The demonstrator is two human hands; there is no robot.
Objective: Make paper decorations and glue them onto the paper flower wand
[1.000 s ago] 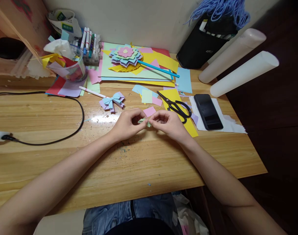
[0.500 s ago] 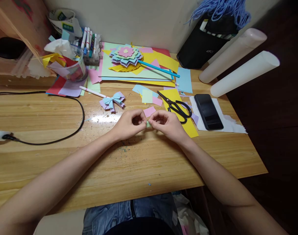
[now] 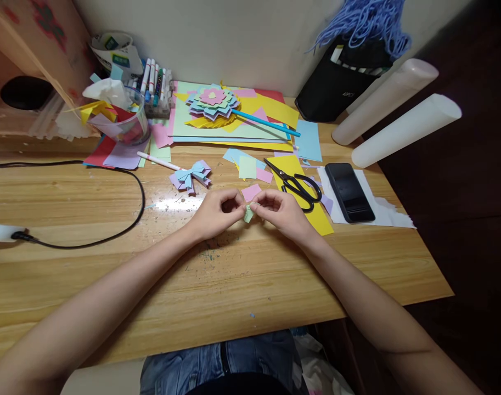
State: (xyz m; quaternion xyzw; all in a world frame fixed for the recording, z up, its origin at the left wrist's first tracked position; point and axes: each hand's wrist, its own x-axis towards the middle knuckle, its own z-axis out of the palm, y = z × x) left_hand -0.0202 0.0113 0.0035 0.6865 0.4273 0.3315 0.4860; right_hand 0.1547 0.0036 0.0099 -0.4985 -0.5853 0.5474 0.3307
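A small piece of light green paper (image 3: pixel 248 214) is pinched between my two hands above the wooden desk. My left hand (image 3: pixel 221 212) grips its left side with thumb and forefinger. From the other side, the fingertips of my right hand (image 3: pixel 280 210) hold it too. Just beyond the fingertips lies a pink paper piece (image 3: pixel 251 192). Black-handled scissors (image 3: pixel 296 184) rest on a yellow sheet (image 3: pixel 319 224) right of my right hand. Up and left of my left hand is a blue and purple paper bow (image 3: pixel 191 176), with a white marker (image 3: pixel 159 160) beside it.
A layered paper flower (image 3: pixel 212 100) on a blue stick lies on stacked coloured sheets (image 3: pixel 234 138). A phone (image 3: pixel 349 192) and white tubes (image 3: pixel 406 130) stand to the right. At left are a clear cup of scraps (image 3: pixel 129 129) and a black cable (image 3: pixel 142 203).
More of the green paper now shows below my fingertips. Both hands keep their pinch on it. The whole view has shifted slightly.
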